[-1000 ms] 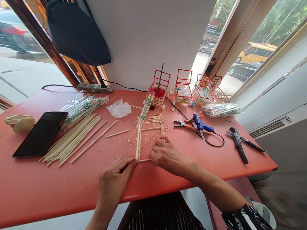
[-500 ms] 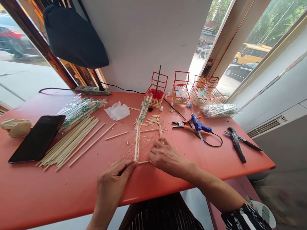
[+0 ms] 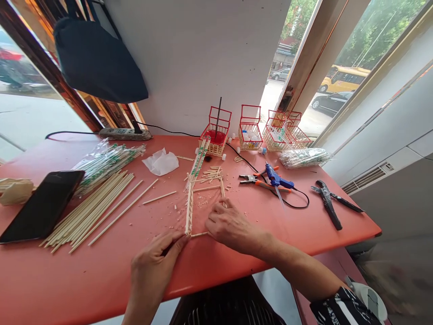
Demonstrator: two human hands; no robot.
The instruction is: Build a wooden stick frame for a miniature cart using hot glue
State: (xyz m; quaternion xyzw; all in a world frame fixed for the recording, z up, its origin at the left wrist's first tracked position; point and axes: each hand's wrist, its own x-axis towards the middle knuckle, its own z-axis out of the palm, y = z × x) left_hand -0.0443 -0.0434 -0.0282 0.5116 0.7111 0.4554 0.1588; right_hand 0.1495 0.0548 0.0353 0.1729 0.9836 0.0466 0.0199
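Observation:
A small frame of wooden sticks [image 3: 190, 207] lies on the red table, built from two ladder-like sides joined by crossbars. My left hand [image 3: 158, 255] pinches its near left corner between thumb and fingers. Across from it, my right hand [image 3: 230, 221] is closed on the near right part of the frame and hides that corner. Short cut sticks [image 3: 212, 173] and wood crumbs are scattered inside and beyond the frame. Paper-wrapped chopsticks [image 3: 200, 158] with green print lie at its far left end.
Loose chopsticks [image 3: 91, 210], a phone [image 3: 42, 203] and wrapped chopsticks [image 3: 108, 162] lie left. Stick-built carts [image 3: 216, 135] stand along the back. To the right are pliers [image 3: 248, 179], a blue glue gun [image 3: 277, 176] with its cord, and black-handled pliers [image 3: 328, 203].
The camera view has shifted slightly, so the table's contents sit a little further left and lower. Both hands keep their hold on the stick frame.

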